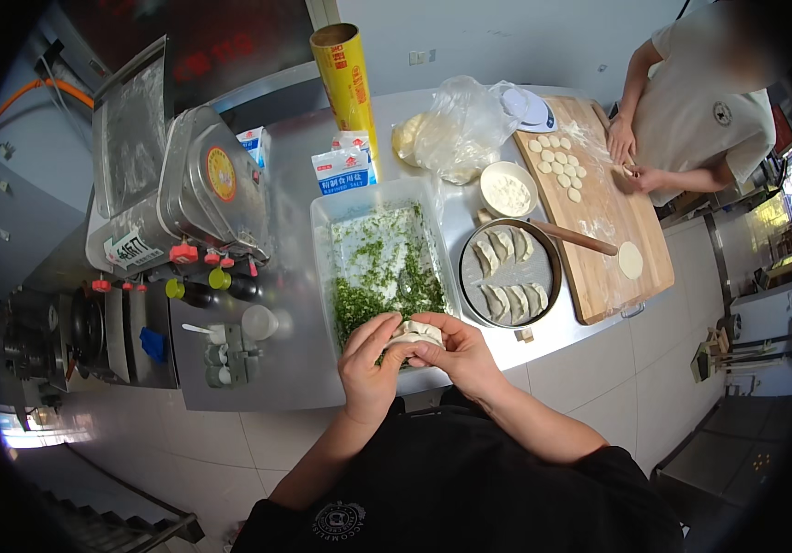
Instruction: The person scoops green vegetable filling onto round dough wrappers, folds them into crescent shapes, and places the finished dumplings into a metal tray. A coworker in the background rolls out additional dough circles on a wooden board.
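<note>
Both of my hands hold one pleated dumpling [415, 334] over the near edge of a plastic tub [322, 276]. My left hand [370, 366] grips its left end, and my right hand [462, 352] pinches its right side and near edge. Chopped green filling [361, 304] lies in the tub, thickest towards the near end. Right of the tub stands a round steamer tray [558, 276] with two rows of folded dumplings [518, 302]. Beyond it a white bowl [509, 190] holds flour.
A wooden board [593, 214] bears dough pieces [562, 164], a flat wrapper [630, 260] and a rolling pin [576, 237]. A co-worker's hands [627, 159] handle dough there. Salt bags [343, 171], a yellow roll [347, 83], bagged dough [458, 138] and a metal machine [195, 186] stand behind and left.
</note>
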Motion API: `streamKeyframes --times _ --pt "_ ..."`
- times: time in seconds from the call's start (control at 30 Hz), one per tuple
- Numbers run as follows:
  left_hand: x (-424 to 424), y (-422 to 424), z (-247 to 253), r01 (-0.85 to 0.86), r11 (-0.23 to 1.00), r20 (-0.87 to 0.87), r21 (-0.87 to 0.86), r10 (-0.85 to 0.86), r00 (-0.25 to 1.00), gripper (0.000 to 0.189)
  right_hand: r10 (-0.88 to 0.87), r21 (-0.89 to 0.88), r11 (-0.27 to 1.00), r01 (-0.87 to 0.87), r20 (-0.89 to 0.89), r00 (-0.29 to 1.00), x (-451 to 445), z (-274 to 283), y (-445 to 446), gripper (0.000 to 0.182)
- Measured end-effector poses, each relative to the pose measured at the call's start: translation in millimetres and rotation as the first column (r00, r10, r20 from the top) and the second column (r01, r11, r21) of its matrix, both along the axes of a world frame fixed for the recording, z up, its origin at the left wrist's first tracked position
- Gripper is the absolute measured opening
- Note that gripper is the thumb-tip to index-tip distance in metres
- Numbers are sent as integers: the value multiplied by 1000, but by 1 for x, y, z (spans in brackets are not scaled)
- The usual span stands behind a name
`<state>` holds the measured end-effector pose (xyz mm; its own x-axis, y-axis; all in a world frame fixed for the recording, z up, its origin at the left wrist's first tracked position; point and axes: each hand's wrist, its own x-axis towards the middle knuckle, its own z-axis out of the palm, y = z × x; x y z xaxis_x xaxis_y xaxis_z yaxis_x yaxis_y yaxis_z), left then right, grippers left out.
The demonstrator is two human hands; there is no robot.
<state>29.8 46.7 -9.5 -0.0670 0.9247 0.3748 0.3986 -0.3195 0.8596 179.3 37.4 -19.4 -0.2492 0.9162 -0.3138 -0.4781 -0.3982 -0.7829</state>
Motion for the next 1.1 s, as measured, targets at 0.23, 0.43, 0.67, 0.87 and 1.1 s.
streamKeyframes --times 0.23,0.43,0.67,0.87,1.1 --pt "-7 -1 -6 66 992 -128 103 -53 990 17 63 33 997 -64 20 998 0 1 -4 44" --pt "-1 1 6 99 989 -173 106 -80 982 15 80 92 992 -85 55 995 5 -3 -4 46" --pt "-7 -1 -5 228 972 -252 55 -207 945 20 142 107 982 -155 120 983 8 -1 -8 46" --pt "-6 -1 -19 554 694 675 -460 -133 726 72 -19 255 961 -105 442 897 11 1 -8 45" --pt "0 3 -15 713 514 815 -477 -45 578 76 -186 368 885 -284 840 510 34 11 -10 41"
